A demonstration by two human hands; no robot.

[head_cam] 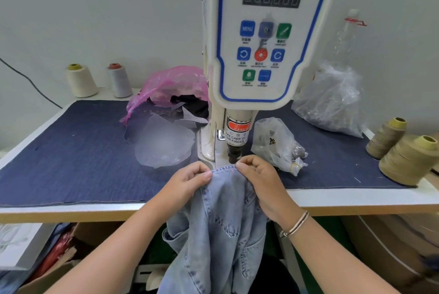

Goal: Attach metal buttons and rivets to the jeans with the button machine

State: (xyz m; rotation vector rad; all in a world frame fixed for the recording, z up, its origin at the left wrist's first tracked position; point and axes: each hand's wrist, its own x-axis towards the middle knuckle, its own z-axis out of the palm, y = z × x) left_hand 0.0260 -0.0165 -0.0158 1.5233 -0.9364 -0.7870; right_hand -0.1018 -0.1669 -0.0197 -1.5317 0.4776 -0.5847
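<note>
Light blue jeans hang over the table's front edge, their top edge lifted to the base of the white servo button machine. My left hand pinches the denim on the left of that edge. My right hand pinches it on the right, knuckles up. A small red laser dot shows on the denim between the two hands, just below the machine's dark punch head. No button or rivet is visible on the cloth.
A dark denim mat covers the table. A pink bag and a clear bag lie left of the machine; clear bags of metal parts lie right. Thread cones stand at the back left and at the right edge.
</note>
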